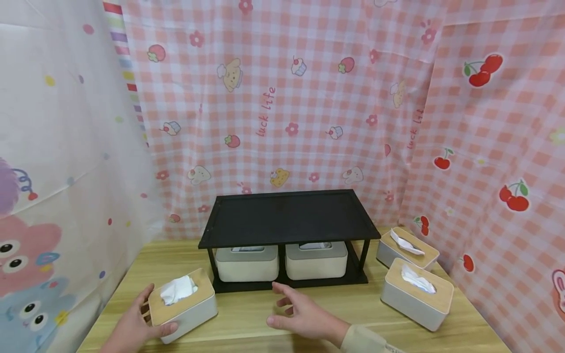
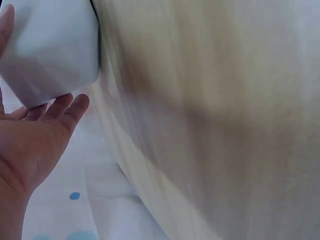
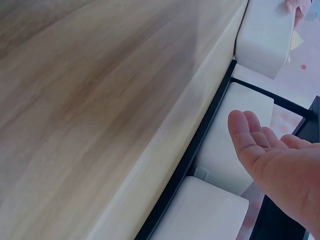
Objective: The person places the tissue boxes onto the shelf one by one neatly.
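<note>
At the front left, a white tissue box (image 1: 190,314) with a wood-look lid and tissue poking out stands on the table. My left hand (image 1: 137,316) holds it by its left end, thumb at the near side and fingers at the far side. The left wrist view shows the fingers (image 2: 62,107) along the edge of the box (image 2: 50,55). My right hand (image 1: 304,314), nothing in it, hovers before a black rack (image 1: 287,215) with fingers loosely bent. Inside the rack sit two tissue boxes, the left one (image 1: 247,264) and the right one (image 1: 317,262), side by side.
Two more tissue boxes stand at the right of the wooden table (image 1: 247,318), a nearer one (image 1: 415,299) and a farther one (image 1: 384,252) close behind it. A pink checked curtain (image 1: 309,162) hangs behind the rack, and a white curtain (image 1: 75,122) hangs on the left.
</note>
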Available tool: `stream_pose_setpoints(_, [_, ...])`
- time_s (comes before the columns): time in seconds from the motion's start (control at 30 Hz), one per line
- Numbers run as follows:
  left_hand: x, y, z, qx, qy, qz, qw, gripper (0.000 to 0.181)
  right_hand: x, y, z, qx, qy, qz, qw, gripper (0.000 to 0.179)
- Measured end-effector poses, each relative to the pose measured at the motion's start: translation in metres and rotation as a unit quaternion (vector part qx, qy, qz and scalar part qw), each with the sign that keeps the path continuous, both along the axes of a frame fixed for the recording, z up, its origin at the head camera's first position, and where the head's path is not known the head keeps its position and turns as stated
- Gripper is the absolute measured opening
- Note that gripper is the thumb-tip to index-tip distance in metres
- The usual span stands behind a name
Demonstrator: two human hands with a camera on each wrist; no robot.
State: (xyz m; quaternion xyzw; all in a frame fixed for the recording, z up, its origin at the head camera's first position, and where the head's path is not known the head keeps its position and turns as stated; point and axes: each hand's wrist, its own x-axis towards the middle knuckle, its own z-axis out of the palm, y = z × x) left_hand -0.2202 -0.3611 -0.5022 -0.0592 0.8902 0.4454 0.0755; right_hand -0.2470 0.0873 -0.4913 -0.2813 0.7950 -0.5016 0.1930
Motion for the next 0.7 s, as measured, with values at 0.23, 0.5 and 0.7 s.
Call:
stream_pose_setpoints(0.23, [0.006,0.007,-0.002,-0.003,-0.011,0.015,0.9998,0.134,0.000,-0.001,-0.003,-0.006,-0.002,-0.003,1.0000,0.084])
stream_pose_setpoints(0.5, [0.014,0.007,-0.004,0.034,-0.015,-0.016,0.9992,0.124,0.002,0.000,-0.004,-0.004,0.005,-0.005,1.0000,0.083])
stream_pose_setpoints(0.7, [0.015,0.032,-0.009,0.033,-0.029,-0.036,0.9984,0.127,0.003,0.002,-0.004,0.002,0.011,-0.005,0.9999,0.084])
